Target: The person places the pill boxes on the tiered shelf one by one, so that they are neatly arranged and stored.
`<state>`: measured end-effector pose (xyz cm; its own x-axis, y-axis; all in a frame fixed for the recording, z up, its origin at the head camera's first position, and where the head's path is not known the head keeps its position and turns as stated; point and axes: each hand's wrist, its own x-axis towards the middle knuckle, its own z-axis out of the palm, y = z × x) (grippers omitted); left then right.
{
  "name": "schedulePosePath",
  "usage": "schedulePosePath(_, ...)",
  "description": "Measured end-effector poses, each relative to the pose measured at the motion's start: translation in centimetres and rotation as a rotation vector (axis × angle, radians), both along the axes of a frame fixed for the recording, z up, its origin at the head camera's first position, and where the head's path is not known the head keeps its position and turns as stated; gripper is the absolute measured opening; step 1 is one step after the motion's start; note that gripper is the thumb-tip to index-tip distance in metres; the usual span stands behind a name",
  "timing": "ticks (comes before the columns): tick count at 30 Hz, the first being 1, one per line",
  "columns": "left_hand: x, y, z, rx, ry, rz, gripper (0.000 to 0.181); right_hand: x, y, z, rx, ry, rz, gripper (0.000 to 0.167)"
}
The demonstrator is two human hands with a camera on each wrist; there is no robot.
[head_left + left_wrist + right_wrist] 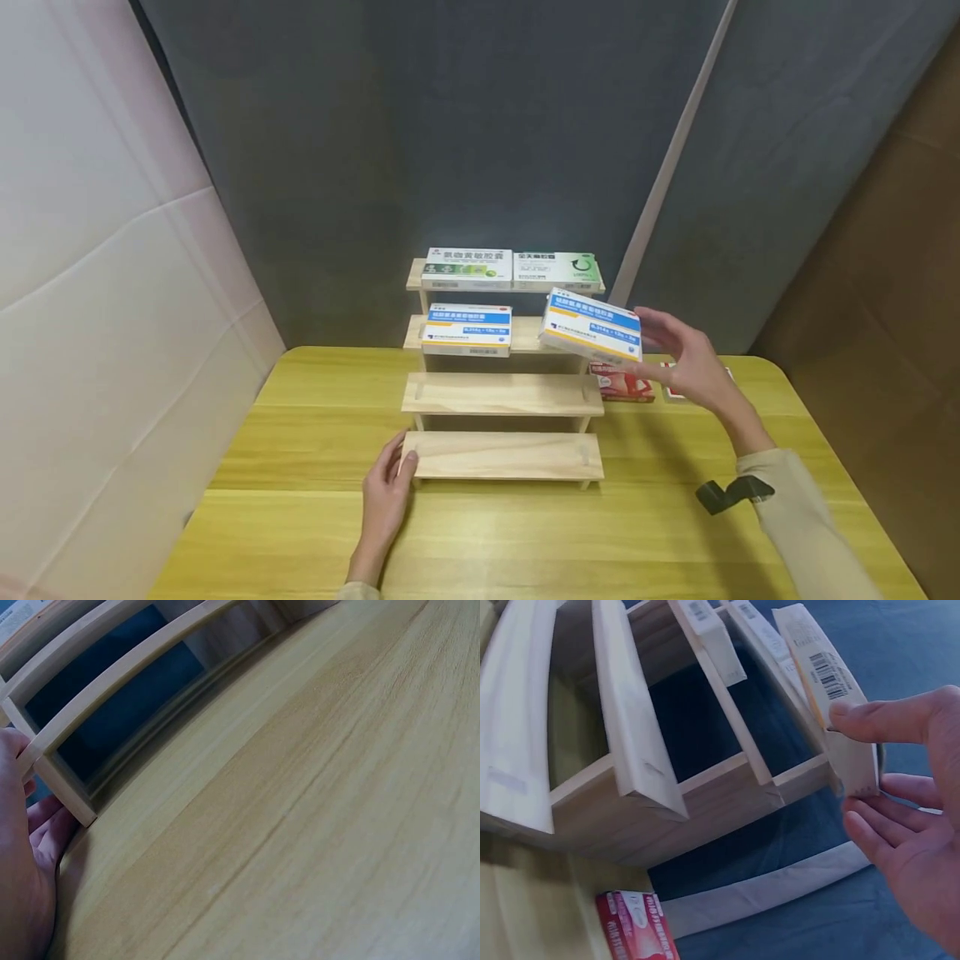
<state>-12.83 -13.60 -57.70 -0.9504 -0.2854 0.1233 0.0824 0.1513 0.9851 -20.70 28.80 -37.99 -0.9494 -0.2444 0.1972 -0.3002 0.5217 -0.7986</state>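
Note:
My right hand [690, 362] pinches a white and blue medicine box [592, 327] by its right end, thumb on the near side. The box is tilted and appears raised near the right part of the second tier from the top; in the right wrist view its barcode side [829, 675] shows. My left hand [387, 483] grips the left end of the lowest tier of a stepped wooden rack [502, 456], thumb on top. A matching blue and white box [467, 330] lies on the left of the second tier. On the top tier, a white-green box [467, 268] and a green box [557, 271] lie side by side.
On the yellow wooden table [315, 467], a red box [622, 383] lies right of the rack. Another box [672, 383], red and white, is partly hidden behind my right hand. A dark curtain [480, 125] hangs behind; a white panel [112, 208] stands at left, a brown one [870, 317] at right.

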Motion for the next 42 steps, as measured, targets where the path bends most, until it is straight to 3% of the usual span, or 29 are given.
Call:
schedulePosePath(12,0.0,0.0,0.0,-0.010,-0.002,-0.010,0.043,-2.2,-0.8,0.5,0.039,-0.072,0.050,0.082)
schedulePosePath(29,0.1,-0.1,-0.1,-0.018,-0.025,-0.004,0.043,-4.5,-2.0,0.2,0.109,-0.091,0.121,0.084)
schedulePosePath(42,0.4,0.1,0.1,-0.013,-0.022,0.000,0.043,-5.8,-2.6,-1.1,0.039,-0.097,0.145,0.083)
